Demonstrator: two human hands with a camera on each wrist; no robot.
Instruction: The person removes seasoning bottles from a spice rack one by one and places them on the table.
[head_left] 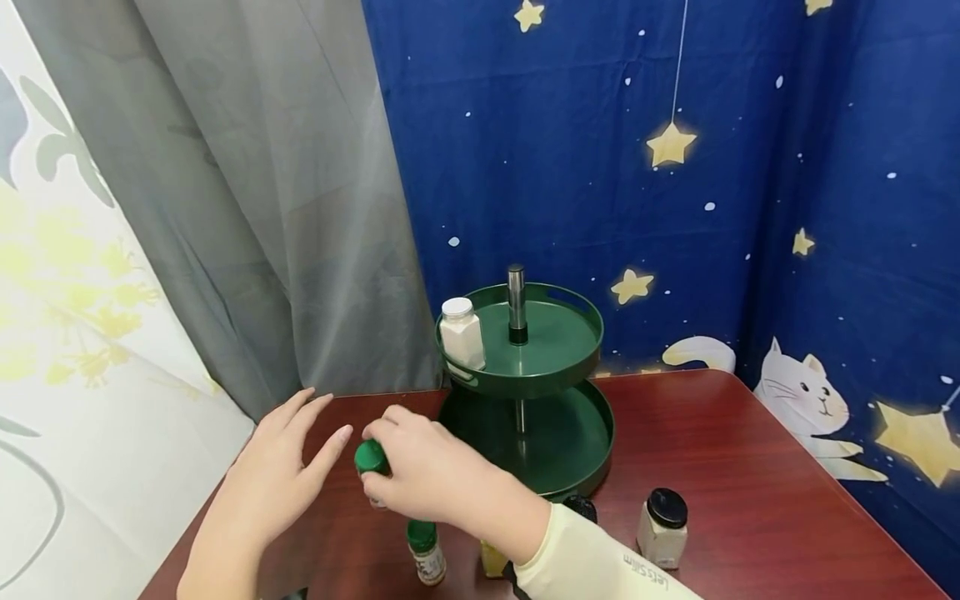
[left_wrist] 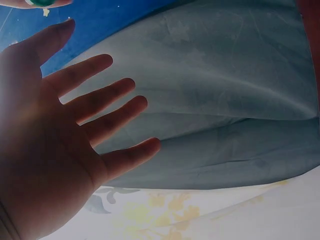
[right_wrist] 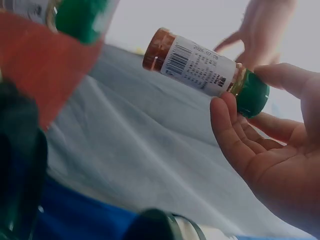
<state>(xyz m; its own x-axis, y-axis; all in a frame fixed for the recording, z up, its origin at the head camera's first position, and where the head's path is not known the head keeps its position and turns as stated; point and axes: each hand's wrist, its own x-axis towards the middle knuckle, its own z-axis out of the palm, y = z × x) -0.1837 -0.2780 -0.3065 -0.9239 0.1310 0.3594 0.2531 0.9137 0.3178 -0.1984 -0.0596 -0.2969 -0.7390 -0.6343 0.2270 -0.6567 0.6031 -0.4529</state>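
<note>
My right hand [head_left: 431, 467] pinches a small spice jar [right_wrist: 200, 67] by its green cap [head_left: 371, 457], above the left side of the table. In the right wrist view the jar shows reddish-brown contents and a white barcode label. Just to its left hovers my left hand [head_left: 266, 479], fingers spread and holding nothing; the left wrist view shows its bare palm [left_wrist: 55, 140]. A second green-capped spice jar [head_left: 427, 557] stands on the table below the right hand. Behind that hand is a green two-tier round tray [head_left: 558, 346], with a white-lidded jar [head_left: 462, 337] on its upper tier.
A black-lidded jar of pale contents [head_left: 663, 533] stands on the reddish-brown table [head_left: 765, 467] at right. My right sleeve [head_left: 592, 554] partly hides another black lid [head_left: 581, 507] and a yellow item [head_left: 492, 561]. Grey and blue curtains [head_left: 525, 167] hang behind.
</note>
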